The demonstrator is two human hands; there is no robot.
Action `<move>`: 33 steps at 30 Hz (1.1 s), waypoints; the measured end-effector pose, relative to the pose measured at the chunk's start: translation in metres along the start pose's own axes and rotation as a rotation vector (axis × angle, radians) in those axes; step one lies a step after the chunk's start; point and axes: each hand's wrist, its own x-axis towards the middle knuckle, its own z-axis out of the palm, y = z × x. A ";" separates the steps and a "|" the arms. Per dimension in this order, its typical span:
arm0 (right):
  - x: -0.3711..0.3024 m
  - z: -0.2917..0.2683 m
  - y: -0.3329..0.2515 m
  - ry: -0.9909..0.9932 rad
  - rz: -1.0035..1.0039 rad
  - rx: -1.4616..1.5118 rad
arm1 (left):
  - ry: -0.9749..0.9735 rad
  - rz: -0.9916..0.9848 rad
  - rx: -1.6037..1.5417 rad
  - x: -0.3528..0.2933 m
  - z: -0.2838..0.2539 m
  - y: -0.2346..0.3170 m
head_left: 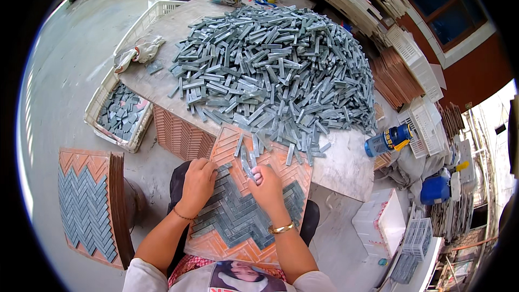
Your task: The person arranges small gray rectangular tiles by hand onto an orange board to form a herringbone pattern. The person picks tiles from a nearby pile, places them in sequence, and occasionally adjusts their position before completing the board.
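Note:
An orange herringbone-grooved tray [232, 151] lies across my lap, its middle filled with grey stone strips [238, 211] in a zigzag pattern. Over its upper part, my right hand [266, 186] pinches grey stone strips [246, 165] that point away from me. My left hand [199, 181] rests at the tray's left edge, fingers bent and pressed together beside the topmost laid strips; what lies under the fingertips is hidden. A few loose strips lie on the tray's far end, where a large heap of grey stone strips [275, 65] on the table begins.
The table [346, 167] carries the heap. At left stand a stack of trays [116, 205] topped by a filled one and a white crate [102, 127] with dark stone pieces. At right are a blue bottle [386, 140], a white box [378, 221] and a blue jug [435, 189].

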 end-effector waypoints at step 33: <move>-0.028 -0.011 -0.003 -0.100 -0.031 0.235 | -0.290 -0.059 0.294 -0.021 -0.007 0.017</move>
